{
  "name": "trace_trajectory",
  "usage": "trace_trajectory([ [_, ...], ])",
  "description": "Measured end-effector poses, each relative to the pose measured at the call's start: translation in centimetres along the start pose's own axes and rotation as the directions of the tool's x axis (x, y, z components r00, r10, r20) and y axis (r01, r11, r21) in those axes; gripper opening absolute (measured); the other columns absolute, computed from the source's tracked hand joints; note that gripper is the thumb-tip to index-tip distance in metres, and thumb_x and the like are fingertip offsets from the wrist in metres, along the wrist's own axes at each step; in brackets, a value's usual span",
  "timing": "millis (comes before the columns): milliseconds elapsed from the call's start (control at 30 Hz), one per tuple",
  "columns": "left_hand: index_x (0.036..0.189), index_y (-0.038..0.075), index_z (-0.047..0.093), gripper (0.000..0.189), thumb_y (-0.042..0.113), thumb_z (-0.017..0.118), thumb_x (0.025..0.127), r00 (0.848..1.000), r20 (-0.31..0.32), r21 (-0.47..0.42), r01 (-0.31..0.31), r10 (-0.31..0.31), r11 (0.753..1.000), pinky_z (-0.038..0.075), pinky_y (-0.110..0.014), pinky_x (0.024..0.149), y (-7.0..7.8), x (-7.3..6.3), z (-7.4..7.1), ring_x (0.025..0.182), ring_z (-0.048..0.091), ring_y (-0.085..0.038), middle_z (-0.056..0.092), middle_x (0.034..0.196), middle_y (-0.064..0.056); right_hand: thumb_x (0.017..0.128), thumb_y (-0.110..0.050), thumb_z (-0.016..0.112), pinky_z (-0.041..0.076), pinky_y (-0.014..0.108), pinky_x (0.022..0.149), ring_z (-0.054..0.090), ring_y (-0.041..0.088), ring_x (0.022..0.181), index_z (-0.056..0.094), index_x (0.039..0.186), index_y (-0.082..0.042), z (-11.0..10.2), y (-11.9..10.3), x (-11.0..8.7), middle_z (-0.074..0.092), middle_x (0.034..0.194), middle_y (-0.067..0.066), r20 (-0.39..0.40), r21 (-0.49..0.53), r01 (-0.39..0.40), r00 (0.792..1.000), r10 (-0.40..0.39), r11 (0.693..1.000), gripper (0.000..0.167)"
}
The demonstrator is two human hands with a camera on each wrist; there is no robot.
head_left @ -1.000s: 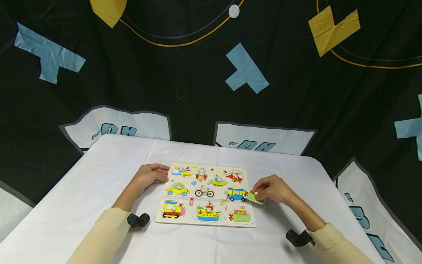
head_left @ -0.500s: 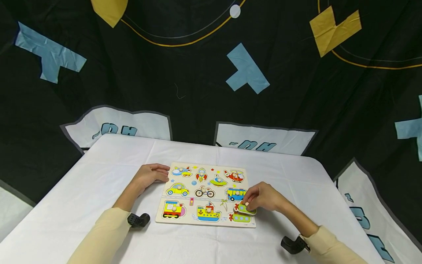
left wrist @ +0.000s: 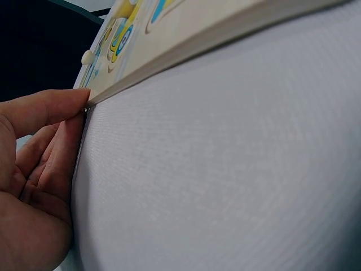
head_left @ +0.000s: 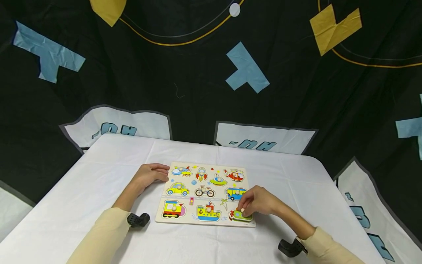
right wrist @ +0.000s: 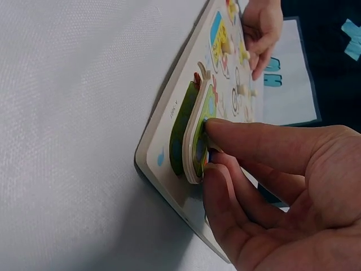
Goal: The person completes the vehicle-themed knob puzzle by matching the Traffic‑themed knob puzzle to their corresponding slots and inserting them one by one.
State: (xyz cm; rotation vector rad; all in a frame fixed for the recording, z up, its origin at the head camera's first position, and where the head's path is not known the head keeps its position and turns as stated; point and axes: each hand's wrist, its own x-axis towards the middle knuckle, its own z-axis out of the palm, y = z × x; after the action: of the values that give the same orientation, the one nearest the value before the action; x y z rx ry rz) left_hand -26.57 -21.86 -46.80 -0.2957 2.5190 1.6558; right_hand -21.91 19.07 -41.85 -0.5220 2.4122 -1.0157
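A wooden knob puzzle board [head_left: 190, 214] lies on the table. My right hand [head_left: 260, 201] pinches the green submarine puzzle piece [head_left: 240, 217] by its knob, over the board's near right corner. In the right wrist view, the piece [right wrist: 211, 104] stands slightly off its matching green recess [right wrist: 180, 138], not flush with the board. The fingers hide much of the knob. My left hand [head_left: 149, 176] rests at the board's left edge near the far corner. In the left wrist view, its index fingertip [left wrist: 79, 99] touches the board's side, with nothing held.
Other vehicle pieces sit in the board, among them a bus [head_left: 233, 194], a boat [head_left: 211, 216] and a train [head_left: 171, 211]. A white cloth covers the table [head_left: 108, 157]. Black fabric [head_left: 197, 102] hangs behind it. Black wrist devices [head_left: 138, 220] sit on both wrists.
My right hand has brought the submarine piece from beyond the board's right edge, left and nearer, down over its recess. The left hand has kept its place.
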Motion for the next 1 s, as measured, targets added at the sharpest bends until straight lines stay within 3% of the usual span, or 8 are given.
trace_trajectory([
  [567, 0.128, 0.007, 0.068, 0.051, 0.015, 0.081, 0.079, 1.0, 0.02, 0.012, -0.004, 0.004, 1.0, 0.047, -0.046, 0.103, 0.2, 0.11, 0.2, 0.1, 0.071, -0.016, 0.077, 0.11, -0.007, 0.072, 0.003, 0.083, 0.044, 0.02, 0.061, 0.055, 0.011, 0.069, 0.077, 0.082, -0.008, 0.66, 0.04, -0.05, 0.064, 0.07, -0.003, 0.035, -0.013, 0.017, 0.999, -0.017, 1.0, 0.016],
  [833, 0.128, 0.008, 0.068, 0.054, 0.017, 0.082, 0.077, 0.999, 0.025, 0.02, 0.032, -0.033, 0.999, 0.044, -0.049, 0.106, 0.02, 0.27, -0.32, 0.106, 0.07, -0.019, 0.077, 0.113, -0.007, 0.076, -0.004, 0.083, 0.043, 0.023, 0.062, 0.055, 0.011, 0.069, 0.077, 0.085, -0.011, 0.51, -0.34, 0.27, 0.064, 0.071, -0.003, 0.053, -0.048, 0.0, 0.999, 0.002, 0.999, 0.012],
  [933, 0.128, 0.008, 0.068, 0.054, 0.017, 0.082, 0.077, 0.999, 0.025, 0.031, 0.044, -0.045, 0.999, 0.043, -0.05, 0.107, -0.09, 0.29, -0.56, 0.105, 0.07, -0.019, 0.077, 0.113, -0.006, 0.081, -0.011, 0.081, 0.043, 0.025, 0.062, 0.056, 0.012, 0.068, 0.077, 0.09, -0.012, 0.33, -0.37, 0.38, 0.065, 0.072, -0.003, 0.005, -0.081, -0.007, 1.0, 0.007, 0.997, 0.011],
  [1000, 0.128, 0.008, 0.068, 0.053, 0.017, 0.082, 0.078, 0.998, 0.023, 0.041, 0.051, -0.052, 0.998, 0.045, -0.048, 0.105, -0.04, 0.22, -0.64, 0.102, 0.07, -0.017, 0.077, 0.111, -0.005, 0.082, -0.011, 0.079, 0.044, 0.026, 0.061, 0.056, 0.013, 0.068, 0.076, 0.095, -0.012, 0.18, -0.29, 0.45, 0.065, 0.073, -0.002, -0.083, -0.089, -0.01, 0.997, 0.003, 0.996, 0.013],
])
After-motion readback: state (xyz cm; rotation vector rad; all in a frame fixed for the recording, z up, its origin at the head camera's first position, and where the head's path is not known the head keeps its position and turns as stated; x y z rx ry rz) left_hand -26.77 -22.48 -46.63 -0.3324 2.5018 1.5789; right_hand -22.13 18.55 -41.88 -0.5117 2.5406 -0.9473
